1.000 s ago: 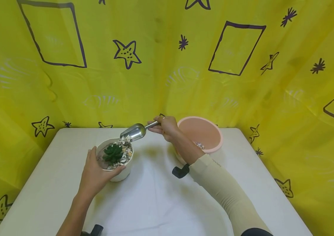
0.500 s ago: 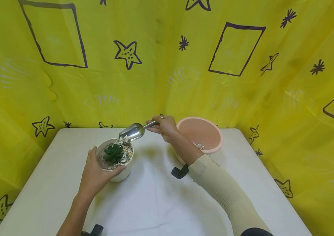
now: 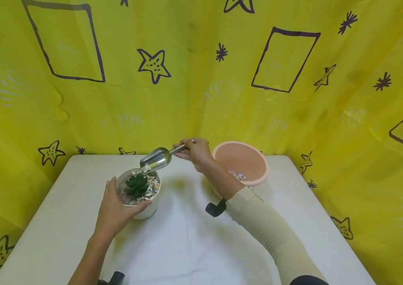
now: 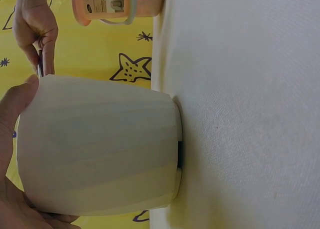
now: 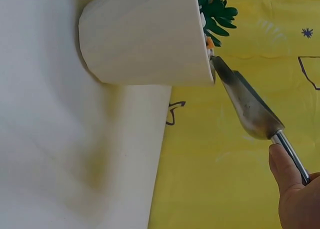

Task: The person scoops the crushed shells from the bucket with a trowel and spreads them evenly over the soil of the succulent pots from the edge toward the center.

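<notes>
A white plant pot (image 3: 147, 211) stands on the table at left of centre, holding a green succulent (image 3: 136, 186) and small pale stones (image 3: 153, 185) on its right side. My left hand (image 3: 113, 211) grips the pot around its rim, thumb at the near side and fingers at the far side. In my right hand (image 3: 200, 154) is the handle of a metal scoop (image 3: 156, 159). The scoop tilts down to the left, its lip right at the pot's far rim with pale stones at it. In the right wrist view the scoop's tip (image 5: 222, 66) overlaps the pot's edge.
Behind my right forearm stands a pink bucket (image 3: 266, 168) with more small stones (image 3: 238, 175) inside. The white table (image 3: 187, 245) ends at a yellow curtain (image 3: 187, 99) with drawn stars and frames.
The scoop and right hand have shifted slightly left over the pot's far rim, and fewer stones show at the scoop's mouth. The left hand and pot have stayed in place.
</notes>
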Tool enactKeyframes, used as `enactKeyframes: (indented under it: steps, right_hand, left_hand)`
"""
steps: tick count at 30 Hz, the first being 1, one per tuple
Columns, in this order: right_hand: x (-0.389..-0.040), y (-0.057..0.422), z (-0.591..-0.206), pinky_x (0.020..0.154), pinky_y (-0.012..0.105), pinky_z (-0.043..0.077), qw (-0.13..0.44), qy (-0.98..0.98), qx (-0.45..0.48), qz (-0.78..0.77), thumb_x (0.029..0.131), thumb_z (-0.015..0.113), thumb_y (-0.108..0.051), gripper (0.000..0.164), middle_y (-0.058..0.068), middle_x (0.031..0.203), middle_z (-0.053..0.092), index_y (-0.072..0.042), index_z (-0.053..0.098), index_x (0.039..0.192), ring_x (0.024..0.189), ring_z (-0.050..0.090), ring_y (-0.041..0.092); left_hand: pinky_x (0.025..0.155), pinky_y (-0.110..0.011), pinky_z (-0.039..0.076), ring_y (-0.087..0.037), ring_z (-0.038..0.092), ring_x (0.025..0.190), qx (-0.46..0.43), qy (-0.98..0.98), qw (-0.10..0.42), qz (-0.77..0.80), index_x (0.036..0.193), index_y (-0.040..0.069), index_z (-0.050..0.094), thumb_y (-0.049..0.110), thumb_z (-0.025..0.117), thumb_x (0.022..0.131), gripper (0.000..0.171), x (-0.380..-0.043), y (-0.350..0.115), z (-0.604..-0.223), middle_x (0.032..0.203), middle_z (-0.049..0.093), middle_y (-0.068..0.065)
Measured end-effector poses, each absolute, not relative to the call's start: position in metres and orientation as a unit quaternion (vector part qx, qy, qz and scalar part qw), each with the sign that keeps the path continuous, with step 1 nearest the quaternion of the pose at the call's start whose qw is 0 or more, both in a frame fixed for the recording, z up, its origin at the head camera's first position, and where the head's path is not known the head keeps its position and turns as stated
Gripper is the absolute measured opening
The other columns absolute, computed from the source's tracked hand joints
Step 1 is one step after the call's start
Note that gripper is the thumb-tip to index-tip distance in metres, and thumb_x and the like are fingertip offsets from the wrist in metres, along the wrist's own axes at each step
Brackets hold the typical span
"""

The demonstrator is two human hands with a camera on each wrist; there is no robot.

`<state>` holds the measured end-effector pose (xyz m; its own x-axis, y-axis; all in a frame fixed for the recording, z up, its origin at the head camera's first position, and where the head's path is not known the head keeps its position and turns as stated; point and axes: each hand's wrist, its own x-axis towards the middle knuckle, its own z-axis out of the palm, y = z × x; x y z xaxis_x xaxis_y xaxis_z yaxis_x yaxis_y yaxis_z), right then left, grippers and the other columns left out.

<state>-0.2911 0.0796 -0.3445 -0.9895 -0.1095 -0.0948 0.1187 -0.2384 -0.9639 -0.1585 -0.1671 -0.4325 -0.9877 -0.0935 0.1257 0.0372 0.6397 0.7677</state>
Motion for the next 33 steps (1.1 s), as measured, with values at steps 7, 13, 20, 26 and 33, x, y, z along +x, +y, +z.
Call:
enactKeyframes:
  steps: [7, 13, 20, 26, 33]
  right_hand:
    - [-0.2901, 0.0779, -0.3449, 0.083, 0.034, 0.062, 0.077, 0.62, -0.006, -0.78, 0.113, 0.046, -0.004, 0.031, 0.038, 0.125, 0.065, 0.022, 0.054, 0.127, 0.119, 0.065, 0.046]
    - [-0.2898, 0.0763, -0.345, 0.083, 0.034, 0.062, 0.077, 0.618, -0.009, -0.782, 0.113, 0.046, -0.005, 0.025, 0.038, 0.124, 0.066, 0.017, 0.058, 0.118, 0.118, 0.065, 0.046]
    - [-0.2892, 0.0747, -0.3452, 0.084, 0.035, 0.062, 0.073, 0.62, -0.029, -0.781, 0.113, 0.046, -0.006, 0.026, 0.038, 0.124, 0.065, 0.017, 0.057, 0.117, 0.119, 0.065, 0.047]
    - [-0.2867, 0.074, -0.3449, 0.085, 0.035, 0.062, 0.069, 0.627, -0.045, -0.775, 0.113, 0.047, -0.007, 0.024, 0.036, 0.121, 0.067, 0.014, 0.059, 0.113, 0.118, 0.065, 0.047]
    - [-0.2858, 0.0752, -0.3457, 0.086, 0.035, 0.062, 0.068, 0.623, -0.042, -0.778, 0.113, 0.046, -0.006, 0.025, 0.036, 0.121, 0.067, 0.015, 0.058, 0.115, 0.117, 0.067, 0.045]
  left_hand:
    - [0.114, -0.075, 0.027, -0.057, 0.022, 0.15, 0.012, -0.904, 0.082, -0.42, 0.164, -0.008, 0.008, 0.049, 0.092, 0.078, 0.133, -0.1578, -0.1664, -0.4321, 0.166, 0.017, -0.035]
    - [0.114, -0.074, 0.027, -0.058, 0.023, 0.15, 0.012, -0.904, 0.083, -0.42, 0.163, -0.009, 0.008, 0.048, 0.092, 0.078, 0.132, -0.1575, -0.166, -0.4314, 0.166, 0.018, -0.035]
    - [0.115, -0.074, 0.026, -0.058, 0.021, 0.15, 0.011, -0.903, 0.082, -0.422, 0.163, -0.009, 0.007, 0.047, 0.092, 0.078, 0.133, -0.1573, -0.1663, -0.4315, 0.166, 0.016, -0.036]
    - [0.115, -0.075, 0.025, -0.059, 0.019, 0.151, 0.013, -0.902, 0.077, -0.425, 0.164, -0.008, 0.005, 0.048, 0.091, 0.078, 0.134, -0.1572, -0.1674, -0.4322, 0.167, 0.013, -0.036]
    - [0.114, -0.076, 0.025, -0.059, 0.019, 0.15, 0.015, -0.902, 0.072, -0.425, 0.165, -0.006, 0.003, 0.049, 0.091, 0.078, 0.135, -0.1581, -0.1681, -0.4325, 0.168, 0.011, -0.036]
